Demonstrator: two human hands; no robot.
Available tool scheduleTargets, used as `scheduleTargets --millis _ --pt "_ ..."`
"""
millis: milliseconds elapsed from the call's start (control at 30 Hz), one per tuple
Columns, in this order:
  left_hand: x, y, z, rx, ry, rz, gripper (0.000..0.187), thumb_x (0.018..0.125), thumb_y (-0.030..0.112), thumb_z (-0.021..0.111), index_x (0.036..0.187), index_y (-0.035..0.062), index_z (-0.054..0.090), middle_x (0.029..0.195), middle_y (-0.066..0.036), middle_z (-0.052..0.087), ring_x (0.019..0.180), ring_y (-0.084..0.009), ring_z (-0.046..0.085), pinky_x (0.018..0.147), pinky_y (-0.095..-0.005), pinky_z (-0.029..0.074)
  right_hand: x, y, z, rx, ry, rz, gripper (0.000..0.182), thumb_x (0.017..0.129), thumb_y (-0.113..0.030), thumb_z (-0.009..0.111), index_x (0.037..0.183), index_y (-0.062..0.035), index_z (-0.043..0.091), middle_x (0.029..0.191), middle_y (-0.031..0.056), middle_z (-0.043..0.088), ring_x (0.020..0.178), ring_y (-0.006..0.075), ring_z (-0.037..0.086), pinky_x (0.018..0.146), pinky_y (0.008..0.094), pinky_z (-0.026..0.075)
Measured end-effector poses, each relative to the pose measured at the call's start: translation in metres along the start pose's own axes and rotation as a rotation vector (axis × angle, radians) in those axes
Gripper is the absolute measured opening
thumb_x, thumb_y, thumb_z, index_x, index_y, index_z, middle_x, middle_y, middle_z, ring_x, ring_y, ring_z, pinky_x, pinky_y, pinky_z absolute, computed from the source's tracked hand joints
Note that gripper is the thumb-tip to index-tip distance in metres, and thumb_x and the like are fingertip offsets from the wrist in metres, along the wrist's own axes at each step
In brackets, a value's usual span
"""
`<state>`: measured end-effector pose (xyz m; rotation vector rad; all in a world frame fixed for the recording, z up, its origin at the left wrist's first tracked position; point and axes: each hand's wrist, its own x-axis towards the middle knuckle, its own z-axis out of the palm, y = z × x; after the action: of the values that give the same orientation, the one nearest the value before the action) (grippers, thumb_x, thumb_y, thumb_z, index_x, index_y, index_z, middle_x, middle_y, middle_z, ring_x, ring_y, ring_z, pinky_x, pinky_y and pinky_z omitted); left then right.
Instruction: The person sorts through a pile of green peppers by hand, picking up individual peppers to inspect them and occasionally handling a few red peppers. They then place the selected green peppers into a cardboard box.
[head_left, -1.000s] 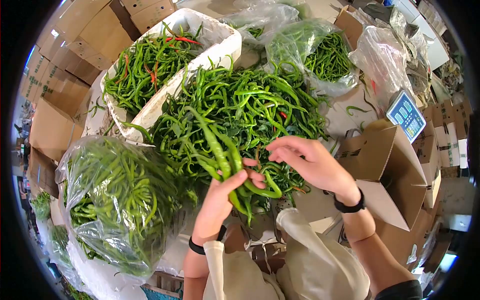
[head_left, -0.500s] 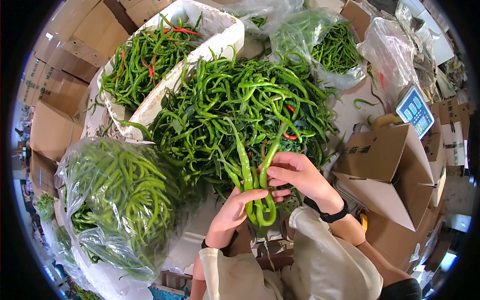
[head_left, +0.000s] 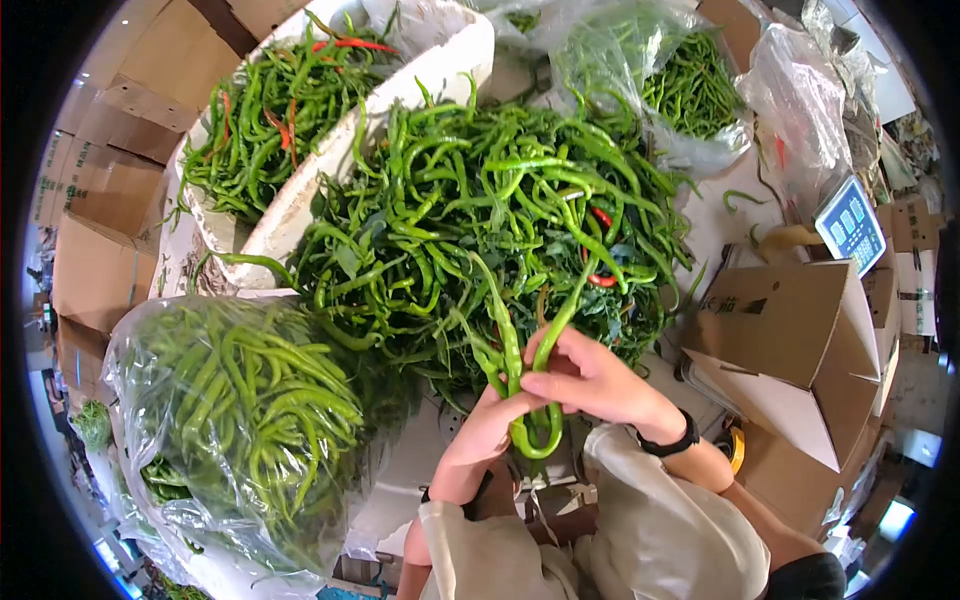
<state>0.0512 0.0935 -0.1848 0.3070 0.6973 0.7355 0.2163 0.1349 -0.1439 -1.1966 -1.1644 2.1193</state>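
Observation:
Several long green chili peppers (head_left: pixel 504 335) stand bunched in my left hand (head_left: pixel 478 437), whose thumb and fingers are closed around them. One of them bends into a hook below the grip. My right hand (head_left: pixel 607 388) is pinched on the upright part of that hooked pepper, with its thumb close to the left fingers. Just beyond both hands lies a large heap of green chili peppers (head_left: pixel 440 235), mixed with leaves and a few red ones. My palms and some fingertips are hidden.
A clear plastic bag (head_left: pixel 240 400) full of green peppers is at the left. Behind it, a white foam box (head_left: pixel 400 88) holds more. At the right are an open cardboard box (head_left: pixel 765 325), a scale display (head_left: pixel 850 225) and another bag of peppers (head_left: pixel 692 95).
My right hand has moved in closer to my left, and its fingers have closed more on the hooked pepper. The whole view has shifted slightly.

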Motion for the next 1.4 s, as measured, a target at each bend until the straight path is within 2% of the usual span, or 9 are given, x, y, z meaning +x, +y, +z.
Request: scheduleTargets --millis 300,533,667,767,900,1033,1133,1200,1400 --pt "0.016 -0.003 -0.015 -0.035 0.081 0.003 0.044 0.091 0.008 0.053 0.132 0.0004 0.039 0.12 -0.011 0.055 0.1 -0.0248 0.062 0.083 -0.0345 0.053 0.022 0.018 -0.004 -0.126 0.04 -0.042 0.026 0.092 -0.02 0.06 0.109 -0.0073 0.045 0.084 -0.0004 0.058 0.063 0.0036 0.05 0.047 0.019 0.04" --pt "0.021 -0.004 -0.016 0.08 -0.046 -0.042 0.043 0.09 0.009 0.054 0.13 0.0002 0.042 0.119 -0.012 0.055 0.097 -0.0231 0.062 0.083 -0.0337 0.053 0.007 0.021 -0.01 -0.062 0.088 0.001 0.024 0.091 -0.019 0.061 0.107 -0.0066 0.049 0.071 -0.0019 0.053 0.055 0.0039 0.047 0.046 0.0203 0.038" --pt "0.016 -0.012 -0.018 0.025 -0.087 -0.018 0.043 0.09 0.009 0.055 0.13 -0.0001 0.042 0.118 -0.012 0.055 0.098 -0.0234 0.062 0.084 -0.0347 0.053 0.003 0.023 -0.008 -0.025 0.081 -0.012 0.025 0.091 -0.02 0.061 0.108 -0.0064 0.049 0.071 -0.0024 0.054 0.055 0.0042 0.047 0.046 0.0206 0.038" --pt "0.012 -0.011 -0.013 0.072 -0.033 0.002 0.043 0.09 0.008 0.054 0.131 -0.0002 0.042 0.119 -0.012 0.055 0.102 -0.0228 0.06 0.087 -0.0349 0.05 0.0 0.028 -0.01 -0.017 0.025 -0.002 0.022 0.092 -0.013 0.059 0.11 -0.0059 0.048 0.084 -0.0008 0.055 0.063 0.0026 0.048 0.051 0.0192 0.041" --pt "0.009 -0.01 -0.011 0.109 -0.07 0.002 0.045 0.09 0.007 0.054 0.133 0.0009 0.041 0.121 -0.01 0.054 0.108 -0.0204 0.056 0.094 -0.0334 0.045 -0.003 0.04 -0.006 -0.084 0.073 -0.181 0.025 0.092 -0.014 0.059 0.113 -0.0055 0.048 0.097 -0.0014 0.054 0.077 0.0029 0.049 0.058 0.0185 0.042" --pt "0.006 -0.015 -0.012 0.213 0.003 -0.007 0.048 0.091 0.007 0.055 0.136 0.0034 0.04 0.123 -0.007 0.053 0.112 -0.0168 0.052 0.095 -0.0311 0.043 -0.009 0.025 -0.002 0.03 0.088 -0.031 0.025 0.092 -0.013 0.059 0.114 -0.0057 0.048 0.1 -0.0012 0.054 0.081 0.0033 0.05 0.062 0.018 0.043" --pt "0.005 0.002 0.007 0.194 -0.015 -0.023 0.048 0.091 0.007 0.055 0.136 0.0033 0.04 0.121 -0.007 0.053 0.109 -0.0161 0.052 0.093 -0.0297 0.043 -0.008 0.035 -0.005 0.046 0.055 -0.049 0.025 0.092 -0.013 0.058 0.115 -0.0061 0.048 0.101 -0.0009 0.054 0.084 0.0037 0.05 0.063 0.019 0.044" --pt "-0.001 0.005 0.011 0.208 0.084 -0.068 0.045 0.087 0.005 0.056 0.131 0.0018 0.045 0.117 -0.007 0.056 0.107 -0.0167 0.054 0.092 -0.0296 0.043 -0.011 0.032 0.005 0.125 0.098 -0.104 0.026 0.092 -0.012 0.059 0.114 -0.003 0.049 0.098 0.0014 0.058 0.086 0.0063 0.053 0.073 0.023 0.046" --pt "-0.02 0.018 0.018 0.302 0.078 -0.182 0.047 0.087 0.007 0.058 0.132 0.0012 0.044 0.118 -0.007 0.057 0.106 -0.0161 0.054 0.091 -0.0295 0.043 -0.027 0.014 0.004 0.144 -0.041 0.064 0.027 0.095 -0.015 0.055 0.118 -0.0059 0.047 0.102 0.0006 0.057 0.087 0.0074 0.053 0.071 0.0231 0.046"
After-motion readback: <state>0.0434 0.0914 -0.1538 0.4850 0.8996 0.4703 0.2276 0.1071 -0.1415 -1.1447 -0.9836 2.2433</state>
